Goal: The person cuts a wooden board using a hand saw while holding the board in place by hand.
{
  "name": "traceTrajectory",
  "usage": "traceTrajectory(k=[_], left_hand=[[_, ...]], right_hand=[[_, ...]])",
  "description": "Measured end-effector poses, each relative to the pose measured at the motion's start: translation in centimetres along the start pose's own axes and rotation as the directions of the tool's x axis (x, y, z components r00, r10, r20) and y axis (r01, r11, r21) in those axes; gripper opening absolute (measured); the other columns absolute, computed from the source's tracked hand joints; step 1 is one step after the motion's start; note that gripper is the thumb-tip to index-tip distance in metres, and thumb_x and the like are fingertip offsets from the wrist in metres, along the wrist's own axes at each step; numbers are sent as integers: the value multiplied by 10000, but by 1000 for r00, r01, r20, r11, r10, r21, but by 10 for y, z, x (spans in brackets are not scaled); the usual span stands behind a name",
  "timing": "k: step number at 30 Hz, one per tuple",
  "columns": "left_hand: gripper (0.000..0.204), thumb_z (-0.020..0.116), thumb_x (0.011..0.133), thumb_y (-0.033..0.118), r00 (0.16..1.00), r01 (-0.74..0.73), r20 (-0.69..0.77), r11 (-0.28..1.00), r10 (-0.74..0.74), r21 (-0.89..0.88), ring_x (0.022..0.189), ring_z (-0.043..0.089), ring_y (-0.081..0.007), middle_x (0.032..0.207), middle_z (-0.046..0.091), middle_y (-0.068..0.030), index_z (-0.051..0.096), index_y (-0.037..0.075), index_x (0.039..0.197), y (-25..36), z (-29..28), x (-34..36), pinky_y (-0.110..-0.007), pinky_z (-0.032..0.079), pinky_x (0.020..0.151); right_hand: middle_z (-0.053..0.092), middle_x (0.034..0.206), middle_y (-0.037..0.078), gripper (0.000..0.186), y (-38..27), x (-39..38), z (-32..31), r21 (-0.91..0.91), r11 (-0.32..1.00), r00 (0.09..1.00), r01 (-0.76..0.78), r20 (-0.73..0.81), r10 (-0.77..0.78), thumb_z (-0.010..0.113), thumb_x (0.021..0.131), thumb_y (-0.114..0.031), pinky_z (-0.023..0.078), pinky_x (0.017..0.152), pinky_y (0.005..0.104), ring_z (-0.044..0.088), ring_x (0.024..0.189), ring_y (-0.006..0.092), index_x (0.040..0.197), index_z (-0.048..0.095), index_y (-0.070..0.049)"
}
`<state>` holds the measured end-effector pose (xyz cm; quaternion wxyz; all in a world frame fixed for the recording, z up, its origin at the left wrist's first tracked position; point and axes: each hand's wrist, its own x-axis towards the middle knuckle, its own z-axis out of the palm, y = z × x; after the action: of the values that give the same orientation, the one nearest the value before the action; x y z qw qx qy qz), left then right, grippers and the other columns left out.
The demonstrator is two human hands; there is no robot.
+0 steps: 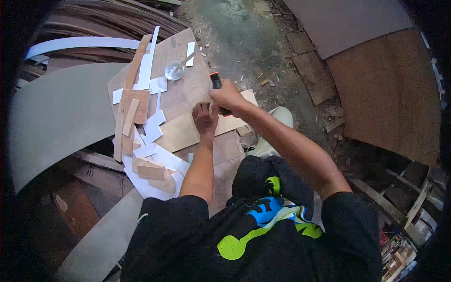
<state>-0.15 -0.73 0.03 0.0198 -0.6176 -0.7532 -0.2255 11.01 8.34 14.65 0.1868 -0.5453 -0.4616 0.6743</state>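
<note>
My right hand (226, 96) is closed around a black-and-orange tool handle (215, 81), whose ends show above and below the fist. The tool's working part is hidden, so its kind cannot be made out. Just left of it, my left hand (205, 117) bears down on a pale wooden board (181, 133) with its fingers curled. The board lies slantwise across the worktop (188, 91), and its far right end (250, 97) shows past my right hand.
A clear jar (174, 70) with a stick in it stands toward the back. White offcuts (153, 126) and brown wooden pieces (136, 105) crowd the left side. Large brown sheets (385, 94) lie at the right, and scraps litter the floor (263, 61).
</note>
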Motion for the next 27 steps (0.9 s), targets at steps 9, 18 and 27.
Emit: traceTrajectory(k=[9, 18, 27], left_hand=[[196, 600, 806, 240, 999, -42, -8, 999, 42, 24, 879, 512, -294, 897, 530, -101, 567, 61, 876, -7, 3, 4, -392, 404, 807], [183, 610, 798, 248, 998, -1, -59, 999, -2, -48, 871, 527, -282, 863, 548, -99, 576, 72, 839, 1, -1, 0, -395, 409, 807], [182, 595, 810, 250, 999, -11, -47, 1000, 10, -26, 874, 524, -283, 871, 545, -95, 581, 73, 848, -7, 5, 1, -396, 408, 815]], right_hand=[[475, 563, 56, 97, -16, -15, -6, 62, 998, 1000, -23, 21, 22, 508, 734, -105, 366, 345, 302, 446, 387, 142, 773, 463, -29], [425, 555, 21, 72, 0, -20, -5, 180, 983, 998, -30, 60, 20, 491, 745, -70, 353, 327, 302, 406, 361, 125, 800, 463, -33], [425, 576, 26, 121, -47, -49, -16, 174, 985, 995, 15, 92, -32, 503, 733, -84, 351, 333, 299, 428, 384, 127, 825, 446, -29]])
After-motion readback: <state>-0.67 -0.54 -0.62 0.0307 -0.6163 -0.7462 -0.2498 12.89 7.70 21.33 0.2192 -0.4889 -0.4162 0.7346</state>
